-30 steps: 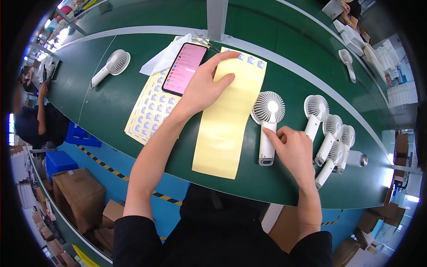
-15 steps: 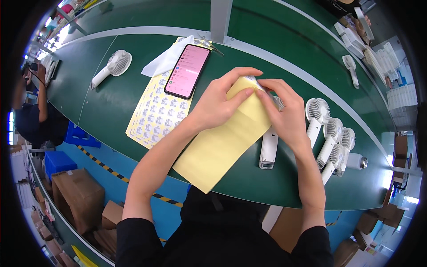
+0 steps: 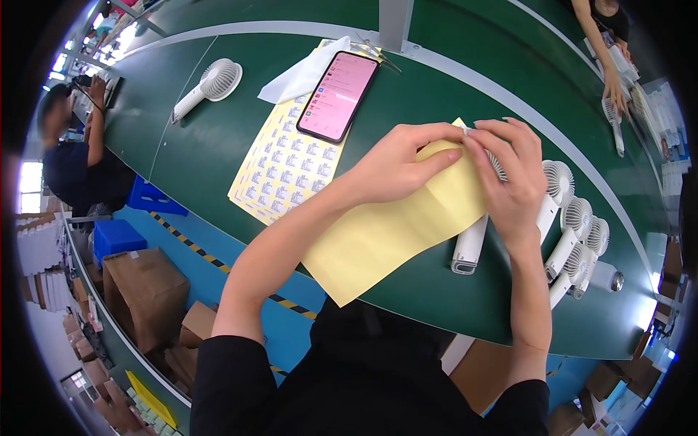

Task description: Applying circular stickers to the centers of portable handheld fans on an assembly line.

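My left hand grips a yellow-backed sticker sheet, its thumb lying on the yellow side. The sheet slants from the table's front edge up to my fingers, yellow back upward. At its far corner my right hand has thumb and fingers closed around a small whitish bit. Whether that is a sticker or the sheet's own corner I cannot tell. A white handheld fan lies under my right hand, partly hidden by the hand and sheet. Left of my hands, a phone with a lit pink screen rests on printed sticker sheets.
Several white handheld fans cluster at the right, beside a pale bottle. One fan lies far left. Tweezers and white paper are near the phone. A co-worker's hand touches a fan across the table.
The view has shifted, so the table things appear further right. My fingers have closed together at the sheet's far corner. A co-worker's arm has come in at the upper right, reaching a fan.
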Demonstrator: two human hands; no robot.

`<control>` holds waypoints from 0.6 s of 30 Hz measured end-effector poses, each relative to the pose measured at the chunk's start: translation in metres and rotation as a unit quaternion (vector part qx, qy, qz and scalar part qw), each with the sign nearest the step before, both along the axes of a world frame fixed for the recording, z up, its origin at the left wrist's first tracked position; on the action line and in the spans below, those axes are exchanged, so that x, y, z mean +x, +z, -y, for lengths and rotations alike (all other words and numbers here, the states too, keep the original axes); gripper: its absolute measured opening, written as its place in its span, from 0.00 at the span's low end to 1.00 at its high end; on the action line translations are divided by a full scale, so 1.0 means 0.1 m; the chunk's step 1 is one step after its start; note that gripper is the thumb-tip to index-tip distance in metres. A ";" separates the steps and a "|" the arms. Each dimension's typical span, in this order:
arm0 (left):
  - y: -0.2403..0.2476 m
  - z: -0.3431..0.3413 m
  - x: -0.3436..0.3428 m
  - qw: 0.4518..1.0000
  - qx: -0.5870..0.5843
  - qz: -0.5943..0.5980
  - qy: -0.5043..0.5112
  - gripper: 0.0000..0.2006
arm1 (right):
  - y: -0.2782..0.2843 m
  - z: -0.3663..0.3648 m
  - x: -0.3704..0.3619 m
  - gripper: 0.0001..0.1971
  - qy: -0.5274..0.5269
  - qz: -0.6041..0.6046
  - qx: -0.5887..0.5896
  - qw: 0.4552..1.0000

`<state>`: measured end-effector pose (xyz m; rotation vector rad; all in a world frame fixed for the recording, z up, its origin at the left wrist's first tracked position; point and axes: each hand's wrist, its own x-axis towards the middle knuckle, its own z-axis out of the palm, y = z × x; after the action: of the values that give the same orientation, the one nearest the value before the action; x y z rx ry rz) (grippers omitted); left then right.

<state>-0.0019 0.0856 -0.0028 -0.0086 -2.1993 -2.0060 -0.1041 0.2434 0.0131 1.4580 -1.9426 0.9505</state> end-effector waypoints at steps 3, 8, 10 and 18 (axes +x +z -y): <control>-0.06 0.03 0.01 1.000 -0.009 0.004 0.017 0.12 | 0.04 0.02 0.06 0.09 0.002 0.030 0.017 0.999; -0.02 -0.01 -0.02 0.999 -0.046 -0.016 0.014 0.13 | 0.08 -0.08 0.04 0.07 -0.010 0.327 -0.012 0.945; -0.07 0.00 0.00 0.998 -0.060 -0.032 0.019 0.13 | 0.06 -0.06 0.07 0.06 0.006 0.409 -0.022 0.912; -0.12 0.15 -0.06 0.987 -0.137 -0.048 0.063 0.11 | 0.17 -0.26 -0.04 0.06 0.023 0.507 -0.078 0.858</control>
<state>-0.0079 0.0704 -0.0147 -0.0013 -2.3308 -1.5924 -0.1080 0.2692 0.0299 0.9433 -2.3925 2.1466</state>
